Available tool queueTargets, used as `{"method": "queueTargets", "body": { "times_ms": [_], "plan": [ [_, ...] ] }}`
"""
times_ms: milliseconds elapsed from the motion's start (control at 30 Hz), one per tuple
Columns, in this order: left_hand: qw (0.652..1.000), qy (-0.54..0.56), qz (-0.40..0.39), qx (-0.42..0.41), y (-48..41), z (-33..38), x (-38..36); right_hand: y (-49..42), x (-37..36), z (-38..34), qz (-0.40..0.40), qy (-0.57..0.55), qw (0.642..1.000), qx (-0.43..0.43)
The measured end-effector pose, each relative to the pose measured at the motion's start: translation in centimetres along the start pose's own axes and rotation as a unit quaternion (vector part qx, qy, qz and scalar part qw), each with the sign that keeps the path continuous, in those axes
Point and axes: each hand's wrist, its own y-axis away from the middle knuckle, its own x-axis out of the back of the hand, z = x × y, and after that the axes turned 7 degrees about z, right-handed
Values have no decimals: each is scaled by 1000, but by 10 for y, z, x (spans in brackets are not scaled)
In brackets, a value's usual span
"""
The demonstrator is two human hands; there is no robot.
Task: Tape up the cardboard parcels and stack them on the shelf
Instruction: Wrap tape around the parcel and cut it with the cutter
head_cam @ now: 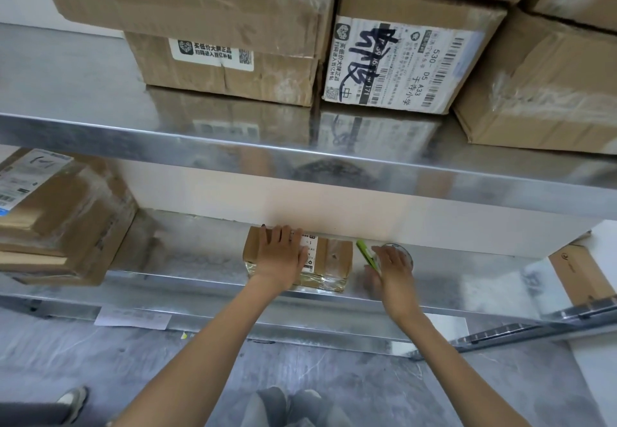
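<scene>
Resting flat on parcel [330,259], left hand [278,256]; right hand [392,271] over tape dispenser [365,253], grip unclear.

Upper steel shelf [83,92]: three cardboard boxes stand directly on it. The left box [227,72] carries a larger box on top. The centre box [400,62], with a white label overwritten in marker, stands just beside it. The right box [541,92] overhangs the front edge.

Lower steel shelf [200,259]: a stack of flat parcels [56,226] lies at the left. A small taped parcel [334,259] lies at the centre. A green-handled tape dispenser [365,254] lies just beside its right end.
</scene>
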Motion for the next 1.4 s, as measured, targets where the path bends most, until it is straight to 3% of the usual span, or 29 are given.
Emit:
{"method": "queueTargets", "body": {
  "times_ms": [67, 200, 433, 667, 733, 833, 900, 967, 1067, 1100, 1400],
  "plan": [
    [1000, -14, -1, 6, 0, 3, 2, 19, 7, -29, 24, -13, 998, 60],
    [1000, -1, 28, -2, -1, 3, -6, 63, -12, -72, -53, 61, 983, 167],
    [995, 1, 94, -30, -2, 1, -14, 24, -26, -92, -63, 119, 984, 118],
    [987, 14, 153, -39, 4, -5, -22, -31, -8, -98, -188, 133, 970, 79],
    [982, 40, 184, -28, 6, -5, -20, -34, -2, -96, -175, 136, 969, 109],
    [971, 83, 208, -84, 12, -7, -12, -14, -4, -85, -87, 149, 977, 128],
    [969, 105, 186, -122, 16, -8, 0, 11, -11, -84, -40, 148, 981, 119],
    [977, 128, 112, -130, 14, -9, 6, 34, -17, -81, -1, 147, 982, 118],
    [987, 68, -58, -132, 6, -11, 2, 74, -20, -77, -50, 154, 981, 109],
    [985, 34, -81, -146, 6, -10, 0, 85, -18, -78, -70, 152, 980, 109],
    [983, 53, -19, -173, 7, -7, -10, 74, -9, -89, -108, 111, 983, 95]
  ]
}}
